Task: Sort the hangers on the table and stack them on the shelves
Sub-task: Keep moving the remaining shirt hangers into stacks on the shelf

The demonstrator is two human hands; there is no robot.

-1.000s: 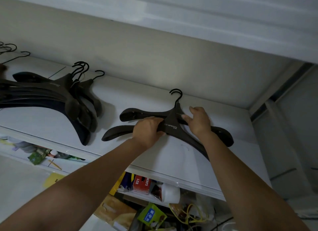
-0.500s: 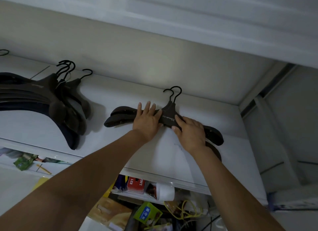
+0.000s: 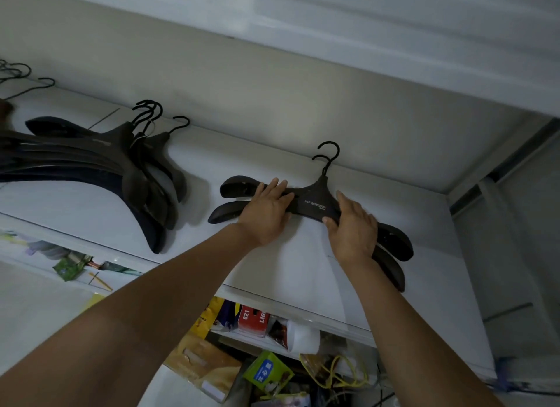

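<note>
On the white shelf (image 3: 303,273), right of centre, two dark broad-shouldered hangers (image 3: 315,205) are laid flat, one stacked on the other, their black hooks (image 3: 328,155) pointed at the back wall. White lettering is printed on the neck of the upper one — "IMPRESSION" can be read, the word before it only partly, and a smaller line beneath is too fine to make out.

Left hand (image 3: 266,214): laid palm-down over the left arms of the pair, fingers extended and close together, pressed flat on top; nothing is gripped.

Right hand (image 3: 353,227): laid over the right arms, fingers slightly curled along the upper edge, thumb (image 3: 330,221) set against the lower edge — a loose hold on the stack rather than a clenched one.

Further left on the same shelf, well apart from the pair, a larger pile of dark hangers (image 3: 100,170) is fanned out, hooks bunched at the top. More thin black hooks (image 3: 18,73) are seen at the far left edge.

Below the shelf, clutter is stored: a red box (image 3: 253,318) marked "821" and "LIG", the remainder cut off; a green packet (image 3: 266,373) with a blue label, characters not legible; a white cylinder (image 3: 303,337); yellow cord (image 3: 336,373).
</note>
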